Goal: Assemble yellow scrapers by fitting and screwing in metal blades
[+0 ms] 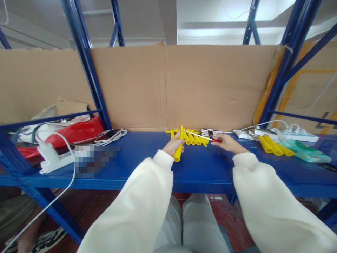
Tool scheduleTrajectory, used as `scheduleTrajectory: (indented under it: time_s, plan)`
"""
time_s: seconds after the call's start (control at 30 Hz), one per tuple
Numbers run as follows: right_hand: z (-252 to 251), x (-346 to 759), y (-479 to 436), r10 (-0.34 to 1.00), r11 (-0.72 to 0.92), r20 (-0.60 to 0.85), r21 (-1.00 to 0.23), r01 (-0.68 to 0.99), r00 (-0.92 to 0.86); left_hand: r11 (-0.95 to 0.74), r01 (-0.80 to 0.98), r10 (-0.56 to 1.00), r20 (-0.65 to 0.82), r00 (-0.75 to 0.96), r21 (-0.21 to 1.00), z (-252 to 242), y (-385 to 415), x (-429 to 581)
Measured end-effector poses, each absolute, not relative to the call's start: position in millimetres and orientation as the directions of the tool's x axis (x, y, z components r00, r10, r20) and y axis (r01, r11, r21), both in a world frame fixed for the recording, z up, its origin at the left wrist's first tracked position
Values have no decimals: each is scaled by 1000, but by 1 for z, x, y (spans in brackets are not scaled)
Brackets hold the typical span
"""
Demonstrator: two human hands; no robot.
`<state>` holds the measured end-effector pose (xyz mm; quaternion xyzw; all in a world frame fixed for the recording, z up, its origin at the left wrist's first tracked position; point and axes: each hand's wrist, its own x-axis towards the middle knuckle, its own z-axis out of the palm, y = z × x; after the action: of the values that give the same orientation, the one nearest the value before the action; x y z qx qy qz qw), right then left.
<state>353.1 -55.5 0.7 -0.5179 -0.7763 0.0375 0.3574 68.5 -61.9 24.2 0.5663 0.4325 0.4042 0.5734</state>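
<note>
My left hand [174,143] is closed around a yellow plastic tube-like piece [178,153], whose wide round end points toward me and whose narrow end points away. In my right hand [226,142] is a screwdriver [216,140] with a red handle, gripped between the fingers. Its long metal shaft runs left to the narrow upper part of the yellow piece; whether the tip touches it is too small to tell. Behind the shaft lies a row of several similar yellow pieces [193,140] on the blue shelf. Small white-and-dark stacked items [207,133] lie just beyond them.
More yellow tubes [273,146] lie at the right beside a green plastic packet [305,151] and a white power strip [300,136]. To the left are a phone [108,135], a red bag [89,130] and a plugged-in power strip [56,162]. Cardboard [210,88] stands behind the shelf [147,158].
</note>
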Motion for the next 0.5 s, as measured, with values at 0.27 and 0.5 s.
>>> scheduleTrajectory:
  time_s: [0.27, 0.5]
  plan:
    - [-2, 352, -52, 850, 472, 471, -486, 736, -234, 29, 13, 959, -31, 283, 1000, 26, -63, 69]
    - [-10, 357, -43, 836, 442, 536, -535, 720, -116, 51, 27, 950, -57, 306, 998, 25, -61, 69]
